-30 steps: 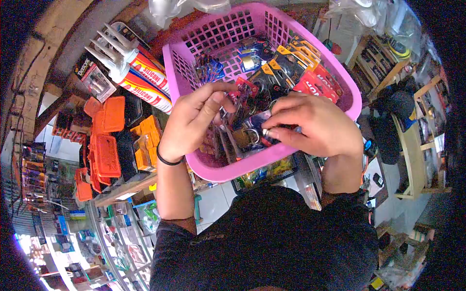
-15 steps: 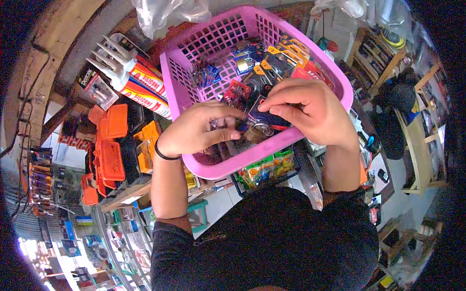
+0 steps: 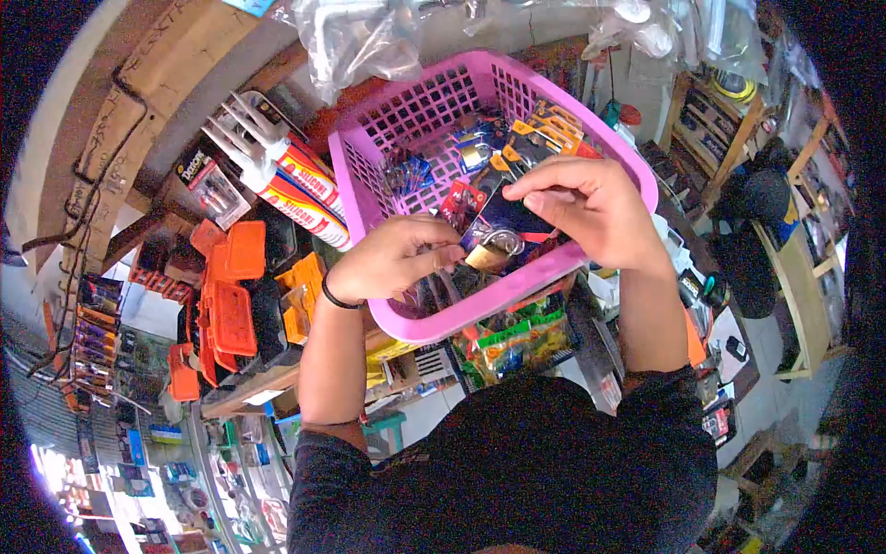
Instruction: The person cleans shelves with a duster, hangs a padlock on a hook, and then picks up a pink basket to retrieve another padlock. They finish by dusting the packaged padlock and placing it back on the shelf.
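Note:
Over the pink plastic basket [image 3: 443, 323], both of my hands are at a carded padlock [image 3: 494, 251], with a brass-coloured body and silver shackle on a dark card. My left hand [image 3: 392, 263], with a black band at the wrist, is closed with thumb and finger at the card's left edge. My right hand [image 3: 591, 212] is closed in a pinch at the card's upper edge; its lower fingers are partly hidden. Beyond them in the basket lie a red-carded item [image 3: 461, 203], orange-and-black packs [image 3: 521, 148] and another carded padlock [image 3: 475, 157].
Silicone tubes [image 3: 300, 194] stand left of the basket, with orange plastic boxes [image 3: 231, 314] below them. Clear plastic bags [image 3: 355, 42] hang above the basket's far side. Colourful packets [image 3: 521, 346] sit below its near rim. Wooden shelving [image 3: 798, 286] is at the right.
The padlock's brass body now shows more plainly between my hands. My view has shifted, so the basket and surroundings sit lower in the frame. Both hands stay at the card.

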Motion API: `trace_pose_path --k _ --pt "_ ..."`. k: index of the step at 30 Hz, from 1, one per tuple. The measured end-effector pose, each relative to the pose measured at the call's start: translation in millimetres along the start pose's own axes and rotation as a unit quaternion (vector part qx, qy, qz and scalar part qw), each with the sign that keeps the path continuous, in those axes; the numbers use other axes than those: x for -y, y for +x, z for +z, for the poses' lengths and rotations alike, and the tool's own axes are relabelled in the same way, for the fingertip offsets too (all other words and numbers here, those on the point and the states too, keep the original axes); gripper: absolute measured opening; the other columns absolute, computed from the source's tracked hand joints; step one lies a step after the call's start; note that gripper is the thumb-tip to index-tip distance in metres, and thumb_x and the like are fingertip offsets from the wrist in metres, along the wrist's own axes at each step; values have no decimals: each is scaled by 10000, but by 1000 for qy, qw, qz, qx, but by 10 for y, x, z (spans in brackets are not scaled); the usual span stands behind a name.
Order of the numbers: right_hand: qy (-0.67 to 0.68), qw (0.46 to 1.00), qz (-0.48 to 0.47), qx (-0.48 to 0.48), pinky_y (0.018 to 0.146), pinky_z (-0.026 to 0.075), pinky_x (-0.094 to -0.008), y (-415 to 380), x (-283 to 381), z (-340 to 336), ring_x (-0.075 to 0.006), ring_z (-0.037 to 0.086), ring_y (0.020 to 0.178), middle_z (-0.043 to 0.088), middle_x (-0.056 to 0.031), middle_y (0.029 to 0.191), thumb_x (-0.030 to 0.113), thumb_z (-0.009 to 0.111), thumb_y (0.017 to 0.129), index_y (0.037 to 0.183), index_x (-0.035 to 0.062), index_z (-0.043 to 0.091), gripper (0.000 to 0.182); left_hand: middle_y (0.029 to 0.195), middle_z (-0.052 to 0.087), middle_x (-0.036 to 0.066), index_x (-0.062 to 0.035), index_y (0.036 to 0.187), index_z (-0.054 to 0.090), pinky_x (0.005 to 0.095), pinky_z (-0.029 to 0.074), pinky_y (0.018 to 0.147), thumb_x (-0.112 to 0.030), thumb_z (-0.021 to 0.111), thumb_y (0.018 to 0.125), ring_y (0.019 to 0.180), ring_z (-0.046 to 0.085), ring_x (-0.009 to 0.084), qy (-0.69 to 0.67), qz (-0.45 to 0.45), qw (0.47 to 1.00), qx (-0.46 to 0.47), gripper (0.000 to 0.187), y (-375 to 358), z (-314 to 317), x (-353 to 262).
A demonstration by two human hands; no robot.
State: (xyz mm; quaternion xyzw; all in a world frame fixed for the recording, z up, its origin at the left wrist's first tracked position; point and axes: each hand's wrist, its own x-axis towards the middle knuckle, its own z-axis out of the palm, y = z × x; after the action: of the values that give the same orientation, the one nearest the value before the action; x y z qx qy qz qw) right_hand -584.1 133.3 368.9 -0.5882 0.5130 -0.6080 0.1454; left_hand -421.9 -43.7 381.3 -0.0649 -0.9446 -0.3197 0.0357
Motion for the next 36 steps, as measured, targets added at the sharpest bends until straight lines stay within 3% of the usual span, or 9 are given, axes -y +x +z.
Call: trace_pose_path --k 9,11,12,16,17,20,22,31,36 --pt "20 998 61 -23 493 324 -166 -39 72 53 -2 359 560 530 41 708 -25 480 778 952 9 591 209 694 546 83 21 805 558 283 416 616 -126 495 815 661 525 165 -109 -61 991 -45 161 -108 3 4" --pt "26 997 67 -17 616 425 -185 -22 59 45 -54 515 765 574 -57 975 -80 471 757 985 -14 569 257 684 535 67 22 805 554 269 414 601 -123 492 821 646 511 134 -106 -28 991 -80 158 -120 30 41" --pt "60 998 -1 -34 624 453 -192 -20 -7 79 -67 529 774 571 -52 961 -71 478 763 998 -6 563 258 683 532 65 23 796 551 261 409 606 -120 497 819 648 508 132 -62 -29 995 -77 154 -118 4 -2" --pt "54 996 63 -31 645 483 -204 13 30 19 -84 542 781 560 -59 914 -41 499 776 1014 4 548 247 693 535 69 19 773 553 272 401 628 -119 508 817 673 509 144 -43 -58 992 -101 152 -59 16 -50" --pt "73 995 26 -57 521 447 -198 21 -27 26 -76 555 645 594 -41 803 -25 506 760 989 16 560 238 691 529 70 17 773 553 280 397 628 -123 507 821 678 504 148 -40 -51 990 -123 156 -62 27 -17" --pt "69 995 41 -64 514 454 -199 22 72 18 -74 555 627 600 -41 812 -5 503 774 994 19 557 228 684 518 69 16 771 553 272 391 624 -115 509 817 674 499 145 -25 -43 988 -147 146 -124 -24 -186" --pt "161 986 38 -30 513 465 -198 -21 179 58 -74 561 618 605 -48 824 16 496 792 1011 17 555 227 674 508 67 15 764 553 265 388 612 -103 509 814 669 498 147 -18 -67 986 -154 135 -257 -57 -266" --pt "185 982 12 21 579 475 -192 -534 642 702 -74 573 700 609 -50 849 -3 497 789 1023 7 556 241 605 486 86 1 679 532 299 359 549 -124 525 772 567 474 212 67 -58 971 -220 156 -1297 223 -1041" --pt "210 976 -50 39 698 472 -234 -1311 458 1490 -131 579 810 598 -100 903 -23 547 759 982 -38 537 224 590 485 74 -9 664 528 293 335 562 -132 537 755 573 464 210 74 -78 957 -270 154 -2248 1079 -1047"
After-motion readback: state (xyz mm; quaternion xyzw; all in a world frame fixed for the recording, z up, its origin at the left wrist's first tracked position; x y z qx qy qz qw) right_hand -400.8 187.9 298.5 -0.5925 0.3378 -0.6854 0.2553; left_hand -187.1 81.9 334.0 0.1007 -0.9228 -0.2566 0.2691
